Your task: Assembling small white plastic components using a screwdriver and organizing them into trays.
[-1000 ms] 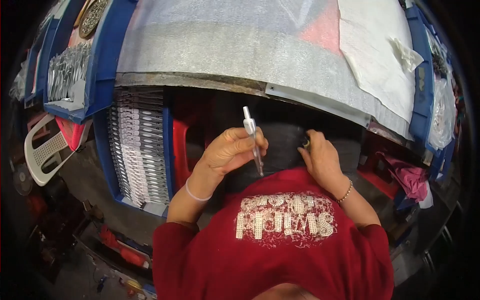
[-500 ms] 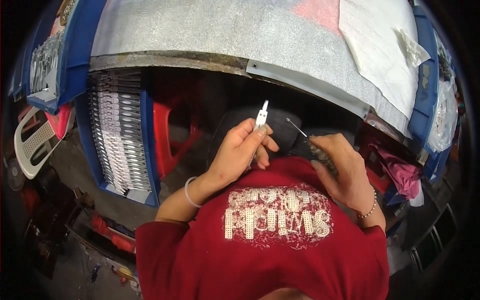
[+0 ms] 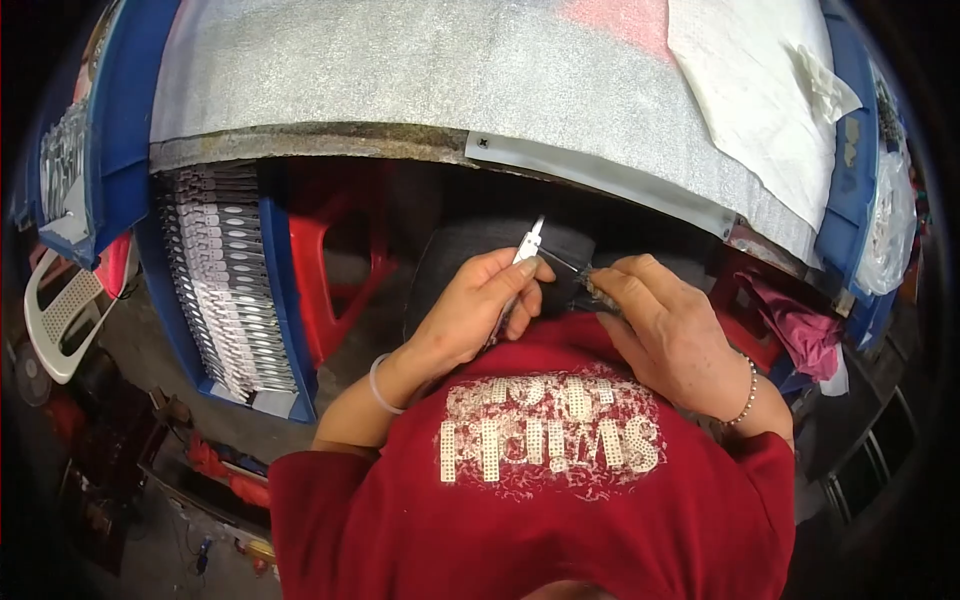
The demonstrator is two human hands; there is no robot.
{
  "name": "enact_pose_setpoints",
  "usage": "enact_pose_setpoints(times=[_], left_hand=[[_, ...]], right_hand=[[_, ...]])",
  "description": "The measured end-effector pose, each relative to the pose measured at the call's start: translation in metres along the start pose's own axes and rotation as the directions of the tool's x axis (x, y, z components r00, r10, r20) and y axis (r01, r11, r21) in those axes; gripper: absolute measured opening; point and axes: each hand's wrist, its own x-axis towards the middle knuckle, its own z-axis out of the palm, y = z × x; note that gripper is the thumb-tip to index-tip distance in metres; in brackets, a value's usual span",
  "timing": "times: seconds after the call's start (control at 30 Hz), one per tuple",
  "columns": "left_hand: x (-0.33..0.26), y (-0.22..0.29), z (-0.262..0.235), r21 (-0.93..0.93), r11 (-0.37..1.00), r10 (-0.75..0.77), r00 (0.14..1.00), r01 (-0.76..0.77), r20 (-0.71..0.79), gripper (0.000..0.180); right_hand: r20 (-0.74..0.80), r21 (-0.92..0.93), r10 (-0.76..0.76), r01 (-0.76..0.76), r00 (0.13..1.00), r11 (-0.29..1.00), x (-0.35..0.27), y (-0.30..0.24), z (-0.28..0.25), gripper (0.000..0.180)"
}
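My left hand (image 3: 468, 308) is closed around a slim piece with a white, two-holed head and narrow pale tip (image 3: 530, 245); its lower part is hidden by my fingers. In my right hand (image 3: 668, 325) is a thin metal-shafted hand tool (image 3: 562, 261) with a mottled handle, its fingers wrapped round that handle. The shaft points left, and its end meets or lies just beside the white head; I cannot tell whether they touch. Both hands are above my lap, in front of my red shirt (image 3: 540, 520).
A workbench covered in pale foam sheet (image 3: 400, 70) has a metal strip (image 3: 600, 182) along its near edge. Left, a blue tray (image 3: 284, 300) holds rows of similar slim pieces (image 3: 230, 280). A red stool (image 3: 315, 290) is beside it. Blue bins (image 3: 850, 150) stand right.
My right hand has moved left, bringing the tool's shaft to the white head. My left hand still grips the piece, which is a little more tilted. The view has shifted slightly.
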Motion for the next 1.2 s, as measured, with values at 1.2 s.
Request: enact_pose_setpoints(times=[1.2], left_hand=[[0.027,-0.035,-0.007,0.803,0.484,0.587,0.809,-0.348,-0.004,0.015]], right_hand=[[0.204,-0.423,-0.284,0.346,0.937,0.838,0.026,0.01,0.021,0.03]])
